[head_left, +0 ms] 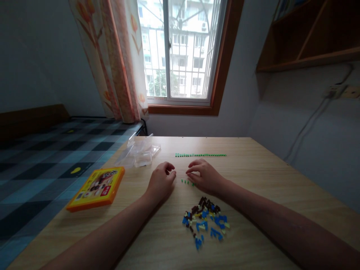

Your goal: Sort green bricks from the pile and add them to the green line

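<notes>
Both my hands rest on a wooden table [253, 176]. My left hand [161, 180] lies with its fingers curled inward in a loose pinch; what it holds, if anything, is too small to see. My right hand [205, 175] has its fingertips pressed together next to a few loose green bricks [187, 182] lying between the two hands. Beyond the hands a long row of small green bricks [200, 155] runs across the table. In front of my arms lies a pile of blue, brown and pale yellow bricks [205, 219].
A yellow and orange box [97, 187] lies flat at the table's left edge. Clear plastic bags and a clear case [140, 153] sit behind it. A bed with a checked cover [42, 161] adjoins the table on the left. A window and curtain are behind.
</notes>
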{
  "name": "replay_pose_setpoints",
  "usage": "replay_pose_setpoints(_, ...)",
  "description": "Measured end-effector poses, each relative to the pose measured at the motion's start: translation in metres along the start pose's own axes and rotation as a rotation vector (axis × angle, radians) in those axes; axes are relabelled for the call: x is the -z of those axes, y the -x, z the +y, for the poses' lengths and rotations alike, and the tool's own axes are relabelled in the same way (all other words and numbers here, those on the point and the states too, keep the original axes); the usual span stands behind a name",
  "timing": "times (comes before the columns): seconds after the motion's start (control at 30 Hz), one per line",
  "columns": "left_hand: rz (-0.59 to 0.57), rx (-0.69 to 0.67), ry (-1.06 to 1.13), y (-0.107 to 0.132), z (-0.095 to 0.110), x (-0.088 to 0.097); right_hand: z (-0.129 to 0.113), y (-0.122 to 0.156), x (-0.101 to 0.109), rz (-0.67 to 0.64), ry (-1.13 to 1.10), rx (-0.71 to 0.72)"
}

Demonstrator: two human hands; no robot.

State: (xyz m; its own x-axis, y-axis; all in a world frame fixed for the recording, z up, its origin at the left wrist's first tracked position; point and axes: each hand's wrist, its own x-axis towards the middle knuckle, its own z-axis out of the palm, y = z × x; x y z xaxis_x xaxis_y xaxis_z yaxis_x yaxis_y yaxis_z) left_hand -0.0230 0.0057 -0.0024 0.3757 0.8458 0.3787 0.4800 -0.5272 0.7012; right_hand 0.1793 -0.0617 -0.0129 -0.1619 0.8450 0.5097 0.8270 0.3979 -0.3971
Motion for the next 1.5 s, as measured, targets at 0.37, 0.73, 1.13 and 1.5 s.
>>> replay_pose_setpoints(0.37, -0.005, 0.036, 0.023, 0.0, -0.004, -0.002, -0.024, -0.014, -0.005, -0.172, -0.06, -0.035)
replay_pose_setpoints(0.73, -0.005, 0.037, 0.031, -0.001, -0.002, 0.002, -0.023, -0.018, 0.002, -0.099, -0.038, -0.06)
replay_pose_setpoints(1.13, -0.025, 0.062, 0.029, -0.001, -0.002, 0.002, 0.163, 0.014, 0.121, 0.085, 0.425, -0.585)
replay_pose_setpoints(1.5, -0.073, 0.039, 0.012, -0.001, 0.001, 0.006, 0.194, 0.029, 0.106, -0.054, 0.352, -0.649)
